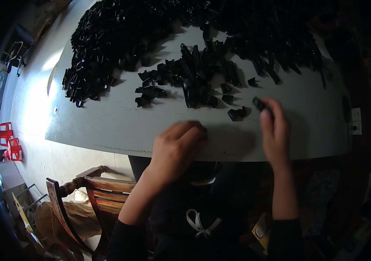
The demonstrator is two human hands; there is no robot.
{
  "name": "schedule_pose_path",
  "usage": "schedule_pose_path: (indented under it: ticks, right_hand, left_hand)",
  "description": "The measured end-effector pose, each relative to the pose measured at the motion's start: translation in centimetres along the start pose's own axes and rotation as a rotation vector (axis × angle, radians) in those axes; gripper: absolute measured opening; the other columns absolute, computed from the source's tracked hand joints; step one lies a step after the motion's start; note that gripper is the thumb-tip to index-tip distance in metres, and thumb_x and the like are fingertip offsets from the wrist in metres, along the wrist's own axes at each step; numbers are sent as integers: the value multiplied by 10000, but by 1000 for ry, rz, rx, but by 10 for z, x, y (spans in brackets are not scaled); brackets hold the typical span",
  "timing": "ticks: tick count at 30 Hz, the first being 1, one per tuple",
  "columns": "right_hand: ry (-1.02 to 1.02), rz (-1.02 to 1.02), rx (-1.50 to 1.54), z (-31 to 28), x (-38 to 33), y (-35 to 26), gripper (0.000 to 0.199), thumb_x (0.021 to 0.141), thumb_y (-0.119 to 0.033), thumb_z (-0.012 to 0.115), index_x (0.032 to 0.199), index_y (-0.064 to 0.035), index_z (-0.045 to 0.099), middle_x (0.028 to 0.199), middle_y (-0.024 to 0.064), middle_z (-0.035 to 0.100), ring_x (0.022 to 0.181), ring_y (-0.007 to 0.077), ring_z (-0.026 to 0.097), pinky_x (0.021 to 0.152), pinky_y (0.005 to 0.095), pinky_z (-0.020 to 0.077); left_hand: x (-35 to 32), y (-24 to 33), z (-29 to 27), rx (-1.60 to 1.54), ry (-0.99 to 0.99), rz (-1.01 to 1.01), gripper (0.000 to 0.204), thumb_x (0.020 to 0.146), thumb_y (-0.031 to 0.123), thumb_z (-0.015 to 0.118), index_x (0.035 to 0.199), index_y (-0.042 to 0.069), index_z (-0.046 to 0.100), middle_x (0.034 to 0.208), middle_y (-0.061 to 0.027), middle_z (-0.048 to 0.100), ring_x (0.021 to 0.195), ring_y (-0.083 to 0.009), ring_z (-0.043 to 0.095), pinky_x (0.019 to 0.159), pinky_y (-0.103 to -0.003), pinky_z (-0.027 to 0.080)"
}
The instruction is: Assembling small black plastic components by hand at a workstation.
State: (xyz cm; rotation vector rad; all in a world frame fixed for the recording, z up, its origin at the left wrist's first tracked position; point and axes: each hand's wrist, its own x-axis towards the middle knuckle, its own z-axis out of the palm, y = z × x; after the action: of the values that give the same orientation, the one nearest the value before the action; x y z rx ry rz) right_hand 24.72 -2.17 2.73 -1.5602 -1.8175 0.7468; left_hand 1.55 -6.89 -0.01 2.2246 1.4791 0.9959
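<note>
My right hand (276, 126) pinches a small black plastic piece (258, 103) between thumb and fingers, just above the table's near right part. My left hand (179, 141) is closed over the near edge, its fingers curled inward; a dark bit shows by the fingertips, but what they hold is hidden. Beyond my hands lies a loose group of glossy black plastic pieces (190, 74), some short and some long. A few short pieces (237, 114) lie apart from the group, close to my right hand. Everything rests on a pale grey table (120, 126).
A large heap of black pieces (107, 48) covers the table's far left, and another heap (264, 35) the far right. A wooden chair (109, 191) stands at the near left. Red stools (15, 148) stand on the floor farther left. A wall socket (356, 122) is at the right.
</note>
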Motion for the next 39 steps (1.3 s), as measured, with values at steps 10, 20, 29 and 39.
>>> schedule_pose_path:
  ticks: [10,20,29,39]
  right_hand:
    - [-248,-465,-137,-8,-62,-38,323,750,-107,747,1040,-26,630,692,57,531,552,185,537,491,321,435]
    - [-348,-562,-185,-6,-68,-33,404,702,-125,773,1055,-11,612,779,60,553,599,182,572,529,321,480]
    - [-413,-671,120,26,-92,-45,278,814,-99,642,1054,23,571,1084,156,612,904,301,664,696,349,577]
    - [-134,-379,-291,11,22,-32,206,748,-33,671,909,-43,542,883,128,622,812,304,638,671,394,495]
  left_hand:
    - [-14,40,-22,-511,-37,-133,169,668,-34,751,789,30,652,947,-107,679,839,-210,677,703,-295,542]
    - [-19,36,-18,-727,-50,16,134,787,126,690,844,8,663,960,-133,676,832,-269,668,744,-354,536]
    - [-24,60,-4,-1343,-253,5,517,992,354,396,848,-61,669,843,-217,688,864,-374,674,802,-436,531]
    - [5,-1,-9,-364,236,-154,178,831,76,604,996,12,618,1009,-147,603,907,-293,607,787,-345,486]
